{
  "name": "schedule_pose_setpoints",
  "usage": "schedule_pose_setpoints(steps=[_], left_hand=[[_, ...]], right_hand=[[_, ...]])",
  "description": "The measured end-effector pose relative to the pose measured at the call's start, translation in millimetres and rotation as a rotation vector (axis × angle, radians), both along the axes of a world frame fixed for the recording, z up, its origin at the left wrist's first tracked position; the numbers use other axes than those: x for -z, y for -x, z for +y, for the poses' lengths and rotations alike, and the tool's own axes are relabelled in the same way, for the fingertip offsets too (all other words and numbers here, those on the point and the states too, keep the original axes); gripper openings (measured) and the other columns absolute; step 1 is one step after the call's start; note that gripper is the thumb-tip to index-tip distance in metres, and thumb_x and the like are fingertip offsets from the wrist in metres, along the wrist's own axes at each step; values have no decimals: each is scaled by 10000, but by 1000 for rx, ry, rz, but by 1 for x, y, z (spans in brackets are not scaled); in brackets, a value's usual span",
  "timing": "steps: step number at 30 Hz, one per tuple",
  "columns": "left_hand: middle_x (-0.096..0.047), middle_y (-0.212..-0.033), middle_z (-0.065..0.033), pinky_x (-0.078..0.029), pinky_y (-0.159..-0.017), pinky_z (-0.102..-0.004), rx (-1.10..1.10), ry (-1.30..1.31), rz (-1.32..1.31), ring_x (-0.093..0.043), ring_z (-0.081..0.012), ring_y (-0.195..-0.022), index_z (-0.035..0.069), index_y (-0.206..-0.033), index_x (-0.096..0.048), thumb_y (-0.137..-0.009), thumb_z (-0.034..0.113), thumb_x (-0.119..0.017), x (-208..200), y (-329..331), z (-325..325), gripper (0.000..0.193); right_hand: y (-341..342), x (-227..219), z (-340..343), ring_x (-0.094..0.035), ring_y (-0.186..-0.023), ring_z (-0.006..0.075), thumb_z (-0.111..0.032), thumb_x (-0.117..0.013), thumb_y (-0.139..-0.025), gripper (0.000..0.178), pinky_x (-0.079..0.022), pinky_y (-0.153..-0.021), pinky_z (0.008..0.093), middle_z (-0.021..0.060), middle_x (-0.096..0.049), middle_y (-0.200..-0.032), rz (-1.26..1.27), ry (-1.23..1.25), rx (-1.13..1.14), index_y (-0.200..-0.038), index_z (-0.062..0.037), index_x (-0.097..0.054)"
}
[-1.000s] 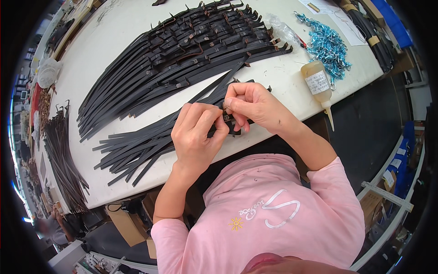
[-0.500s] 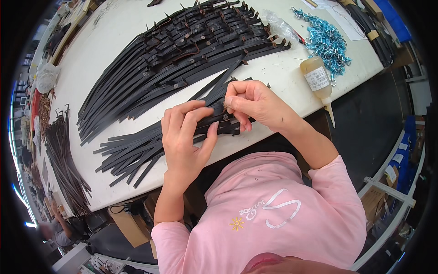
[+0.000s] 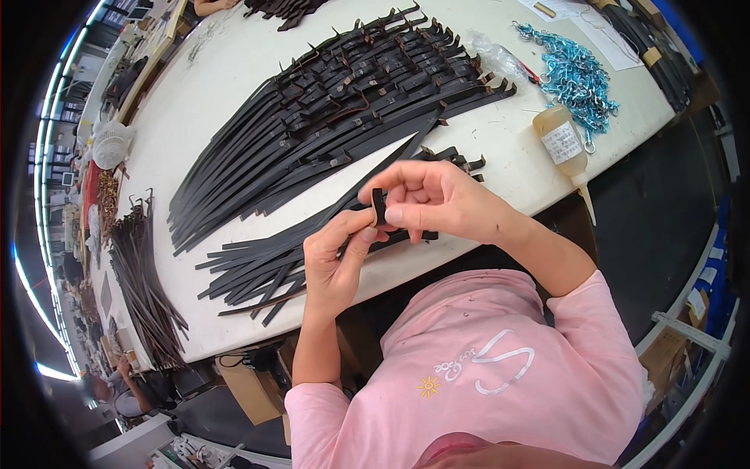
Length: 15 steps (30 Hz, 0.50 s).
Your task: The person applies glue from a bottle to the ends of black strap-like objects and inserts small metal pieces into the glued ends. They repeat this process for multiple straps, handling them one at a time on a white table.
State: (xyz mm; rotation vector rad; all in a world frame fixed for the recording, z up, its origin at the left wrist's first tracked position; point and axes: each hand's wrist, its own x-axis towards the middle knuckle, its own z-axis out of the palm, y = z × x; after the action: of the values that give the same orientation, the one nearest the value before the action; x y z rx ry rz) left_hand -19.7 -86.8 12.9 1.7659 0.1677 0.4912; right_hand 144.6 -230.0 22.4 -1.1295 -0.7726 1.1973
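Observation:
My left hand (image 3: 332, 262) is closed, with thumb and forefinger pinching a black strap (image 3: 379, 207) near its end. That end stands up in a short bend between my two hands. My right hand (image 3: 437, 205) is curled round the same end, thumb against it and forefinger arched over its top. Under and beside my hands lies a loose bundle of black straps (image 3: 254, 268), their far-right ends partly covered by my right hand. Beyond it is a larger fan of black straps (image 3: 312, 117) with small loops and upturned ends.
A bottle of yellowish liquid with a long nozzle (image 3: 564, 148) lies at the table's right edge. Behind it are a heap of blue cords with metal clasps (image 3: 578, 78) and clear plastic (image 3: 498, 59). Dark brown straps (image 3: 144, 289) hang over the left edge. Another person's arm (image 3: 211, 6) shows at the far edge.
The view has shifted, so the table sits further right. My left hand has gone from resting spread over the bundle to pinching a strap, whose end is now raised between both hands.

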Motion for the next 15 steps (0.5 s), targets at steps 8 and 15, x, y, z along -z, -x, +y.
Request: schedule_pose_setpoints(steps=[8, 15], left_hand=[[-711, -930, -107, -523, -624, -254, 126, 289, -26, -670, -135, -702, -34, -1123, -677, -1035, 61, -565, 28, 10, 19, 172], [-734, -884, -130, -374, -468, -181, 183, 302, 95, -499, -40, -512, -24, -1106, -670, -1058, 108, -529, 21, 3, 14, 199]], right_hand=[[11, -7, 9, -597, -707, 28, -130, -731, -941, 168, -496, -588, 189, -5, -641, -821, 58, -97, 13, -1006, -37, -607], [18, 6, 14, -574, -590, 39, -181, -565, -1057, 191, -473, -519, 189, 14, -647, -770, -46, -68, 161, -962, -21, -607]])
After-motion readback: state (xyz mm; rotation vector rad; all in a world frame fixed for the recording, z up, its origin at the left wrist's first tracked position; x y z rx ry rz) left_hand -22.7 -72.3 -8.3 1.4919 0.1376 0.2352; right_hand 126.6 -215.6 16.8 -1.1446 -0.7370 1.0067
